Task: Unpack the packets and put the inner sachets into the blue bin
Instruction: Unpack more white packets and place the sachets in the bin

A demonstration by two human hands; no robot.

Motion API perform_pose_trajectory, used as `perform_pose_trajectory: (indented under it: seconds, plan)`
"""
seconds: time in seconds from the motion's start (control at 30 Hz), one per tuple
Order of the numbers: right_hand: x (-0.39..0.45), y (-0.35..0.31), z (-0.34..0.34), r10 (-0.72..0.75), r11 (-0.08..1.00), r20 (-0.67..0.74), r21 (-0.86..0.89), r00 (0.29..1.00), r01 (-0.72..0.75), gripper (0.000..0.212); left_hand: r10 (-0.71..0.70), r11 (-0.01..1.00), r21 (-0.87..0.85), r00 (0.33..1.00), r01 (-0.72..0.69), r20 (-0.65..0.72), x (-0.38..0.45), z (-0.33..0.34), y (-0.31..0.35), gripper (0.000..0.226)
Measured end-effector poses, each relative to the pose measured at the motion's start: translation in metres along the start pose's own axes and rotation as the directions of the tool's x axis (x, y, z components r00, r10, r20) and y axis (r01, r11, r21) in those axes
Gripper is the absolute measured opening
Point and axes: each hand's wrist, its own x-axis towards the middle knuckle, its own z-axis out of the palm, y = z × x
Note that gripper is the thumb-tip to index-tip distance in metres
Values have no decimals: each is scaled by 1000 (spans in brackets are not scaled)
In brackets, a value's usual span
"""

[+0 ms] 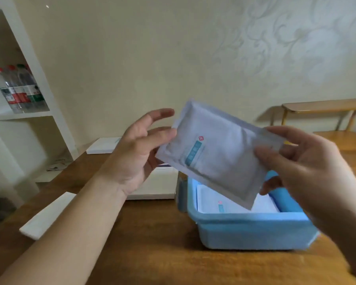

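Sachet (pixel 216 155) looks light, limp (slippery film); our right hand (pixel 308 171) pinches its edge above the blue bin (pixel 253 231), left hand (pixel 138 153) open beside it.

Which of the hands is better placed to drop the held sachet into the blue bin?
Right hand: it pinches the sachet directly above the blue bin. The left hand is open beside the sachet's other edge.

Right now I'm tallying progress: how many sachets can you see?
2: one sachet pinched by the right hand above the blue bin, one lying inside it. More may lie underneath.
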Motion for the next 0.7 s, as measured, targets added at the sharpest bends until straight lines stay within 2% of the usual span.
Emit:
perform_pose_trajectory:
  seconds: [0.07,0.13,0.2,0.3,0.37,0.5,0.7]
  plan:
    - [28,6,-22,66,988,86,-145,994,-53,12,9,977,213,1000,-6,-12,15,12,-4,45]
    - [49,16,-37,152,961,195,-259,969,-99,16,12,890,456,1000,-17,14,27,23,-13,45]
    - [60,26,-42,261,917,282,-371,923,-146,17,-3,729,685,999,-20,32,36,29,-24,43]
    - [66,42,-41,397,827,325,-533,858,-180,18,-114,473,881,992,12,47,40,32,-40,22]
    - [68,49,-38,471,781,347,-592,811,-200,21,-157,310,951,987,8,43,40,33,-48,8]
    - [68,54,-34,538,716,397,-681,743,-155,24,-145,57,998,989,-25,33,40,37,-58,7]
    - [64,51,-27,556,573,436,-818,708,53,51,-133,-104,991,989,-81,67,41,42,-62,9]
